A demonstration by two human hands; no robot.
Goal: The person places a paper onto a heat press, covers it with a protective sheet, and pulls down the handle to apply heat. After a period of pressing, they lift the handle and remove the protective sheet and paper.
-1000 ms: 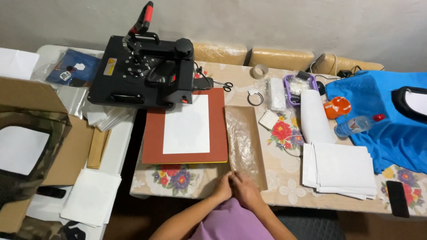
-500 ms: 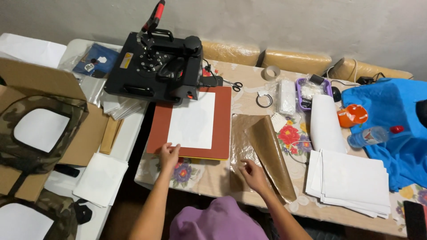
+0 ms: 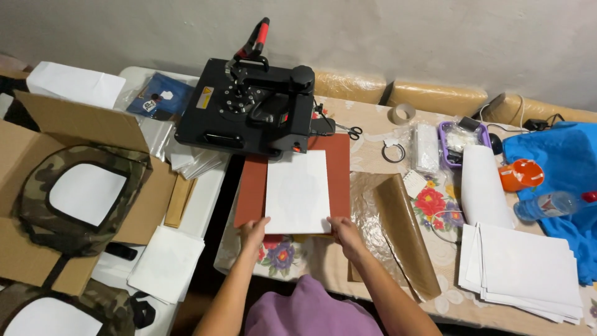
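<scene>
Both hands at the near edge of a white sheet on the red pad.

Left hand [image 3: 254,229] and right hand [image 3: 344,231] each pinch a near corner of the white sheet [image 3: 298,191], lying on the red pad [image 3: 252,186] before the black heat press [image 3: 249,109], toward the surface's near edge. Risk: uneven pull skews it; the curled brown liner [image 3: 404,233] beside may snag.

One black heat press [image 3: 252,106] up top, one red-brown mat [image 3: 255,186] below it, one white sheet [image 3: 297,191] on that. Two hands at lower centre: left hand [image 3: 254,233], right hand [image 3: 346,234]. Two tape rolls [image 3: 401,113], one scissors [image 3: 348,130], one water bottle [image 3: 550,204] right.
</scene>
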